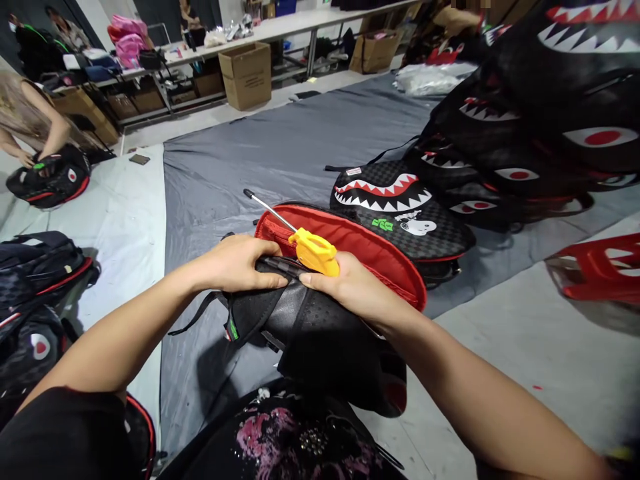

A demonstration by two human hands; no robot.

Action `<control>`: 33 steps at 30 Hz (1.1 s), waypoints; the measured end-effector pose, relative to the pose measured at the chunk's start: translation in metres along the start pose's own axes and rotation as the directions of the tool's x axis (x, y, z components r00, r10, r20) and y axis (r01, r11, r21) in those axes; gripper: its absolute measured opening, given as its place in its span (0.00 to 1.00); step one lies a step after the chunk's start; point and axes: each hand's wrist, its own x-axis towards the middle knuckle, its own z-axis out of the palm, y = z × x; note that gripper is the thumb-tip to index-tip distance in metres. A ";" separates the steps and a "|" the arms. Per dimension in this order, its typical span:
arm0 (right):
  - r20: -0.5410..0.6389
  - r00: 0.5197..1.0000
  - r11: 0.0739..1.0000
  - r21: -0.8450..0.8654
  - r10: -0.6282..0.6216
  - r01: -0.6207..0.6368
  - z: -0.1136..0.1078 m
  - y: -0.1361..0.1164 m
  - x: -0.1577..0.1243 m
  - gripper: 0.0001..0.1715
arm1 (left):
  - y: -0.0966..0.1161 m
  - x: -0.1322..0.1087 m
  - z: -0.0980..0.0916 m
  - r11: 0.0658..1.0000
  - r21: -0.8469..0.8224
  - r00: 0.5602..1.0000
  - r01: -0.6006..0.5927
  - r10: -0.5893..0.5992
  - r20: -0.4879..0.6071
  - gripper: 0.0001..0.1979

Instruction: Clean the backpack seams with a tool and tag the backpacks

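Observation:
A black checked backpack [325, 333] rests on my lap, unzipped, its red lining [370, 257] facing up. My left hand [245, 263] is closed on the bag's upper edge, thumb in front and fingers curled behind. Close beside it, my right hand [345, 283] presses its thumb on the same edge. A yellow long-nosed lighter [316, 250] is tucked in the right hand, its metal stem pointing up and left to a black tip. The right fingers are mostly hidden behind the lighter and the bag.
A shark-mouth backpack [395, 210] lies just beyond, beside a tall pile of similar bags [540, 133]. More bags [37, 287] lie at left. Another person's hands [43, 153] work on a bag at far left. A red plastic stool [605, 270] is at right; cardboard boxes [245, 77] stand behind.

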 end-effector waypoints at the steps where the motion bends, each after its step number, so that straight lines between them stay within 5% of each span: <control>1: 0.007 1.000 1.000 0.008 0.008 -0.008 0.000 -0.001 0.000 0.18 | 0.000 0.000 -0.001 1.000 -0.030 1.000 -0.006 0.006 0.010 0.22; 9: 0.050 0.992 0.978 0.171 0.114 -0.121 -0.001 0.002 0.000 0.17 | -0.002 0.006 -0.002 0.982 -0.181 0.997 0.045 -0.032 0.072 0.20; 20: 0.094 0.989 0.954 0.267 0.114 -0.135 -0.003 0.017 0.012 0.19 | 0.001 0.010 0.001 0.975 -0.155 0.985 0.157 -0.145 0.089 0.23; 27: 0.077 0.997 1.000 0.010 -0.025 0.024 -0.003 0.015 0.014 0.17 | 0.001 0.012 0.004 0.972 -0.143 0.981 0.188 -0.178 0.081 0.22; 33: 0.040 0.974 0.938 -0.264 -0.222 0.224 -0.001 0.010 0.012 0.24 | 0.001 0.016 0.005 0.969 -0.157 0.982 0.189 -0.181 0.062 0.21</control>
